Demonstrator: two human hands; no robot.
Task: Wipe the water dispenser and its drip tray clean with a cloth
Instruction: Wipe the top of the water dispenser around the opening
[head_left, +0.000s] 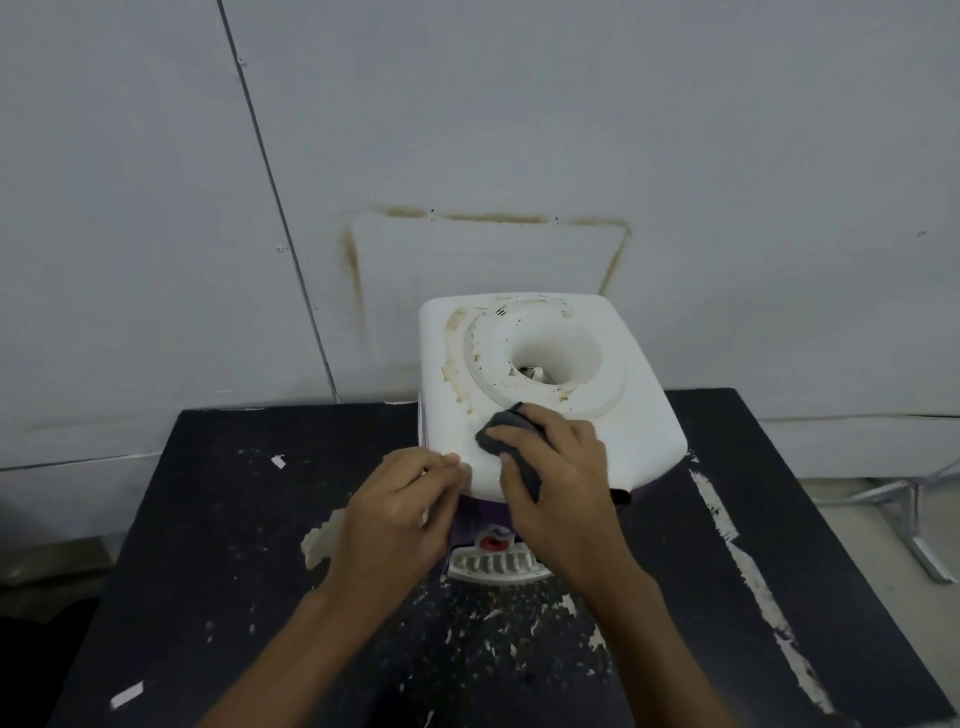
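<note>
A white tabletop water dispenser (639, 374) stands on a black table, seen from above, with brown grime around its round top opening. My right hand (558, 478) grips a dark grey cloth (496, 434) and presses it on the near part of the white top. At the front left corner of the dispenser, my left hand (400, 509) holds the edge with curled fingers. Below the hands a red tap (492, 543) and the white slotted drip tray (493, 564) show partly; my hands hide the rest of the front.
The black table (208, 571) has a worn top with white flakes and peeled strips, and its right edge drops to the floor. A grey wall with a brown stain outline stands right behind the dispenser. A metal frame (914, 499) lies on the floor at right.
</note>
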